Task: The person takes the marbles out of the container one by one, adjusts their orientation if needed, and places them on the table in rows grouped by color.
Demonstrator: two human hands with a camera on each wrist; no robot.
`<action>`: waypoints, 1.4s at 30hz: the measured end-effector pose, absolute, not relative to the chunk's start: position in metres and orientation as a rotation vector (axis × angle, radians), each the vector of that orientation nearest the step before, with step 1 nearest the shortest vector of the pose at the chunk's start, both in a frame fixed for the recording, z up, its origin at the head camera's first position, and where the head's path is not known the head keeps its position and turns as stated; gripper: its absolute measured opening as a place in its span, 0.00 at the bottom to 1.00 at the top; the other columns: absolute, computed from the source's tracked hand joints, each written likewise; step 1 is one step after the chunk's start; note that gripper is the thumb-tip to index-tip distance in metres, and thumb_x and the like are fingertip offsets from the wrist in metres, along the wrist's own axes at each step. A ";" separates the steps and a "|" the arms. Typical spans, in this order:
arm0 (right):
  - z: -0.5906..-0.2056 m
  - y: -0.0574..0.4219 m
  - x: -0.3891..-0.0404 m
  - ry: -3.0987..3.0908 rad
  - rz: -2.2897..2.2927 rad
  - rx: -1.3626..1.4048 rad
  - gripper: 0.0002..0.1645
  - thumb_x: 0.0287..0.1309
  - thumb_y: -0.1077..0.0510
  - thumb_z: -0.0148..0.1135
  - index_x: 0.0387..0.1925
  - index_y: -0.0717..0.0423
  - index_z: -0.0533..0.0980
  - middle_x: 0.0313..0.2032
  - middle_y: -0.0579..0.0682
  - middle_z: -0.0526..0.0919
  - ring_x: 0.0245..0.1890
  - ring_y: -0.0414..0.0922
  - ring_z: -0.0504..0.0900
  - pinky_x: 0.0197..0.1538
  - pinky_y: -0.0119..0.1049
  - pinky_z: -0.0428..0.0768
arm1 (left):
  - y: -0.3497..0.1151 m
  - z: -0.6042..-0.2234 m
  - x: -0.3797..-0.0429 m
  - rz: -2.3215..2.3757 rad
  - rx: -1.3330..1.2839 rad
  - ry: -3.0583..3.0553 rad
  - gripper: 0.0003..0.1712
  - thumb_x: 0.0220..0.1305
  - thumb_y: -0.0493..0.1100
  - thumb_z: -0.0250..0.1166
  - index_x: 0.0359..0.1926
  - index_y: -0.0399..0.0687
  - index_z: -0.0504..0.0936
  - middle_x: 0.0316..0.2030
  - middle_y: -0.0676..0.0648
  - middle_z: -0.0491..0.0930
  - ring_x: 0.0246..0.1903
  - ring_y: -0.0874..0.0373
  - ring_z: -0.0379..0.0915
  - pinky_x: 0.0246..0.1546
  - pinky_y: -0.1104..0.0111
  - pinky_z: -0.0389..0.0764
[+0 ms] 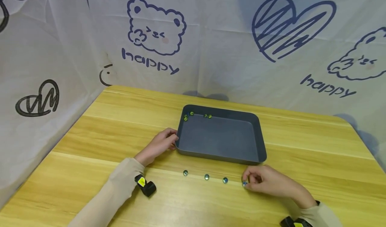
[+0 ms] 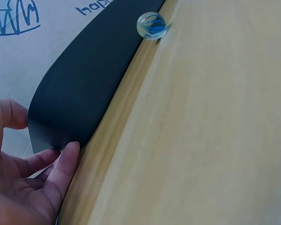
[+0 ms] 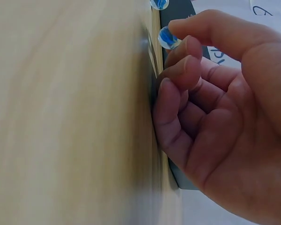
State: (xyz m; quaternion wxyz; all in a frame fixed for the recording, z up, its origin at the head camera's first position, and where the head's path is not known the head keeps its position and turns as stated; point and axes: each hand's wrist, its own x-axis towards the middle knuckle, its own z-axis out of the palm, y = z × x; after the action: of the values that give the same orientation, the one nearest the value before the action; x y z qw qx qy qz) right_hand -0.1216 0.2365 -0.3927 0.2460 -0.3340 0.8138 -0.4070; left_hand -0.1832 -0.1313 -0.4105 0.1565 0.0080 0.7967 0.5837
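Note:
My right hand (image 1: 268,181) is low over the table, right of the row, pinching a clear blue-swirled glass marble (image 3: 167,38) between thumb and index finger. Its other fingers curl toward the palm. Three more glass marbles lie in a loose row to its left: one on the left (image 1: 185,172), one in the middle (image 1: 206,176) and one on the right (image 1: 225,180). Behind them stands a dark grey rectangular tray (image 1: 220,136). With loosely bent fingers, my left hand (image 1: 159,143) touches the tray's front left corner, the fingertips against its outer wall (image 2: 75,84).
Several small marbles, mostly yellow-green (image 1: 208,116), sit along the tray's back wall and back left corner. The wooden table (image 1: 120,120) meets a white cloth backdrop (image 1: 217,53) with drawn hearts and bears. A black wrist camera (image 1: 146,186) is strapped to the left sleeve.

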 end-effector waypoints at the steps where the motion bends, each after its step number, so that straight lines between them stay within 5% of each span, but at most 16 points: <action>1: -0.393 0.237 -0.122 2.218 -1.109 -0.906 0.05 0.63 0.60 0.61 0.40 0.56 0.77 0.21 0.34 0.69 0.21 0.30 0.65 0.28 0.28 0.72 | -0.131 -0.411 -0.183 1.668 0.023 2.282 0.25 0.70 0.44 0.49 0.63 0.35 0.68 0.53 0.38 0.74 0.42 0.52 0.76 0.45 0.61 0.78; 42: -0.394 0.240 -0.126 2.257 -1.041 -0.872 0.07 0.62 0.59 0.63 0.40 0.57 0.78 0.21 0.36 0.71 0.19 0.31 0.65 0.27 0.28 0.71 | -0.130 -0.410 -0.184 1.682 0.066 2.293 0.25 0.71 0.43 0.49 0.62 0.31 0.68 0.52 0.35 0.73 0.43 0.50 0.75 0.44 0.61 0.79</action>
State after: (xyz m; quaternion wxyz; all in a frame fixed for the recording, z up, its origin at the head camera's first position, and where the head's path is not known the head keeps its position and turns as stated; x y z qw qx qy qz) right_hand -0.1258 0.2397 -0.3942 0.2511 -0.3204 0.8295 -0.3824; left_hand -0.1843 -0.1302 -0.4100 0.1478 0.0228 0.7973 0.5848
